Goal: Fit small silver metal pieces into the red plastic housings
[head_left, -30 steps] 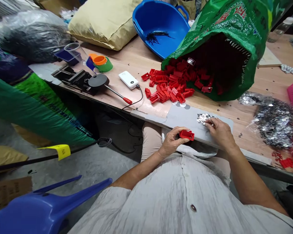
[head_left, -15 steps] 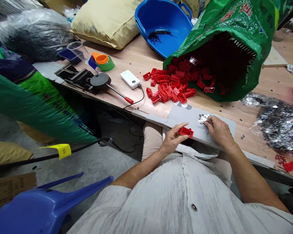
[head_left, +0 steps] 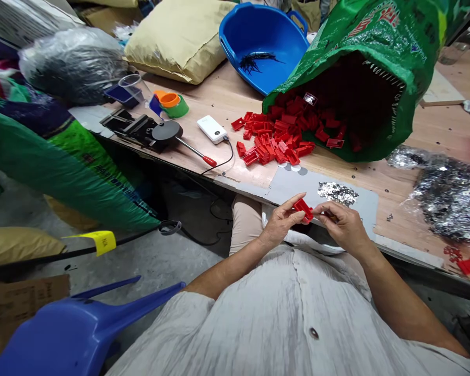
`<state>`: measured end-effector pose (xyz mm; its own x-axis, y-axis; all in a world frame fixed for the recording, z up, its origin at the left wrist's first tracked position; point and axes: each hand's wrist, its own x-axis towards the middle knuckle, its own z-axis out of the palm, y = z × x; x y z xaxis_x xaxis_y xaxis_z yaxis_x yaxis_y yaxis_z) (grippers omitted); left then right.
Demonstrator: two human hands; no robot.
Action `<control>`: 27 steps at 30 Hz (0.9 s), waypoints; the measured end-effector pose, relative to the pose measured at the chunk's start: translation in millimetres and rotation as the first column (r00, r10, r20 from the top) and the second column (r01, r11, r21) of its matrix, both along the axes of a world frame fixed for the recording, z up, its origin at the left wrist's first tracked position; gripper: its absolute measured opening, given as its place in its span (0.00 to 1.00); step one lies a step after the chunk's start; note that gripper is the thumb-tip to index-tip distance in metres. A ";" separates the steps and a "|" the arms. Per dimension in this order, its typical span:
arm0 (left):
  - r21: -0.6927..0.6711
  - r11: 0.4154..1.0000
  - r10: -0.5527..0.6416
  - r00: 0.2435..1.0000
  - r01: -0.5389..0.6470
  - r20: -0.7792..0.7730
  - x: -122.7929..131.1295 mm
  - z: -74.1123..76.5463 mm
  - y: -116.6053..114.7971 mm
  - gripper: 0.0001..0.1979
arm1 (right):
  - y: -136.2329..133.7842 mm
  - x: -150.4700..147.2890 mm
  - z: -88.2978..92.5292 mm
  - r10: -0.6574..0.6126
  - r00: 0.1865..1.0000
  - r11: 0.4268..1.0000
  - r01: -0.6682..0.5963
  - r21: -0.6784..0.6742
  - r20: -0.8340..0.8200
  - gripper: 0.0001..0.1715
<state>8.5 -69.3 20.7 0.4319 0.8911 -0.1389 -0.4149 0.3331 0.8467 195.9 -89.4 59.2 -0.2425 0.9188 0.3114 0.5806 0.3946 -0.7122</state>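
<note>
At the far left of the tabletop, the lever tool (head_left: 141,131) stood near the edge, its red-tipped handle slanting toward the person, well apart from both hands. The power bank (head_left: 212,129) lay just beside that handle. Next came the red heap (head_left: 266,141), beyond the left hand (head_left: 276,227).

The left hand pinched the red part (head_left: 304,210), thumb on the near side, a finger along the far side. The part sat at those fingertips, right of the palm, its long axis running from far left to near right, so that its near right end pointed at the right hand (head_left: 344,224). That hand was the nearer to this end: its thumb and fingers were pressed together right at it, though at this size I could not tell whether they pinched a small piece.

Both hands were raised around the near edge of the board (head_left: 292,185). The metal bits (head_left: 337,193) lay on it, just beyond the right hand. Room for moving opened over the board's left part and back toward the lap; farther right, the clear bag (head_left: 448,196) bounded the side.
</note>
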 end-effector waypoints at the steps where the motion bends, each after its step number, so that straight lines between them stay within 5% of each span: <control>1: 0.010 1.000 0.001 1.000 -0.001 -0.004 0.1 1.0 -0.6 0.32 | -0.7 -1.4 -0.8 0.024 1.000 0.999 -0.024 0.036 -0.004 0.05; 5: 0.056 0.998 0.016 1.000 -0.015 -0.026 -0.6 4.7 -2.1 0.29 | -2.7 -2.0 -2.8 0.083 0.996 0.995 -0.082 0.064 -0.025 0.06; 11: 0.053 0.999 0.003 1.000 -0.001 -0.029 -1.6 4.7 -3.6 0.28 | -4.3 0.9 -0.7 0.116 0.991 0.983 -0.125 -0.131 -0.071 0.09; 19: 0.091 0.996 -0.006 0.999 0.010 -0.045 -3.1 4.4 -3.0 0.27 | -9.7 5.5 -3.5 -0.072 0.972 0.925 -0.019 -0.379 -0.225 0.18; 27: 0.320 0.947 0.024 0.988 0.026 -0.151 -5.9 -2.7 10.8 0.22 | -10.9 15.1 -19.7 -0.031 0.999 0.964 0.019 -0.267 -0.041 0.23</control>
